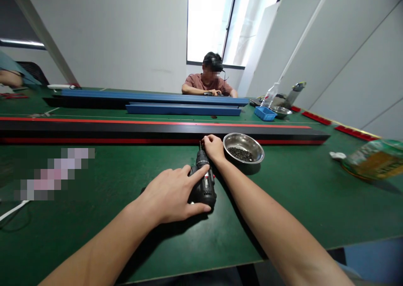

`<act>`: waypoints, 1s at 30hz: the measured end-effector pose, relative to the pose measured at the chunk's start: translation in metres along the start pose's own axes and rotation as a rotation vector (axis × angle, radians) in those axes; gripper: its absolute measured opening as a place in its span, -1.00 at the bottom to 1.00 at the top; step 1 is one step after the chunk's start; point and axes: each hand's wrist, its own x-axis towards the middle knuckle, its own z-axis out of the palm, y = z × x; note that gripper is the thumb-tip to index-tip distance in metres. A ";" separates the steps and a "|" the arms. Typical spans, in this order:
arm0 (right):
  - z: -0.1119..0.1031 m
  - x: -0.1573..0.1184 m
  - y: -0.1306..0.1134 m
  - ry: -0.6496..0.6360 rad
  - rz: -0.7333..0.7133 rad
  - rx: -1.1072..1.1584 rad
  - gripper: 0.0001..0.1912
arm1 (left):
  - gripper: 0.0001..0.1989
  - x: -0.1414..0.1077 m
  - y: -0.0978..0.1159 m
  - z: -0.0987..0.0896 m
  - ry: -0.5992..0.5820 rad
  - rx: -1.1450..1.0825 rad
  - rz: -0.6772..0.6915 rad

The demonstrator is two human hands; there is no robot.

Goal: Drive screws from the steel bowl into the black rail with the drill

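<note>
A black cordless drill [206, 185] lies on its side on the green table, its bit pointing away from me at the long black bar with red edges [151, 129]. My left hand [173, 191] is wrapped over the drill's body, thumb at its rear end and index finger along its top. At the tip of the bit, my right hand [213, 145] has its fingers pinched together close to the bar; whatever they hold is too small to make out. Just right of that hand stands a steel bowl [244, 147] with many small dark screws [241, 154] in it.
Blue metal profiles [182, 109] lie farther back, before a seated person [209, 80]. A blue basket [265, 114], a clear bottle [270, 95] and another steel bowl [281, 112] stand at back right. A large plastic jug [374, 159] lies at right; a white cable [14, 210] is at left.
</note>
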 end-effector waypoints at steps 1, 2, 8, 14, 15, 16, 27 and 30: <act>-0.001 -0.001 -0.002 0.002 -0.003 -0.015 -0.70 | -0.08 0.001 -0.001 0.000 -0.002 0.000 -0.002; -0.001 -0.002 -0.003 0.004 -0.005 -0.027 -0.71 | -0.07 0.001 -0.002 0.000 -0.004 0.001 -0.002; 0.000 -0.004 -0.006 0.015 0.020 -0.005 -0.78 | -0.07 0.003 -0.004 0.001 -0.013 0.013 0.001; -0.015 -0.004 -0.032 -0.067 -0.031 0.173 -0.76 | -0.06 0.003 -0.005 0.001 -0.026 0.019 0.013; -0.024 -0.002 -0.036 -0.062 -0.046 0.164 -0.75 | -0.06 0.003 -0.005 0.000 -0.026 0.019 0.015; -0.035 0.000 -0.037 -0.055 -0.053 0.147 -0.74 | -0.06 0.004 -0.005 0.000 -0.027 0.019 0.017; -0.148 0.004 0.010 -0.139 0.122 -0.367 -0.62 | -0.01 0.005 -0.003 -0.001 -0.052 -0.004 -0.031; -0.149 0.000 0.005 -0.192 0.150 -0.367 -0.59 | -0.01 0.004 -0.003 -0.003 -0.070 -0.011 -0.041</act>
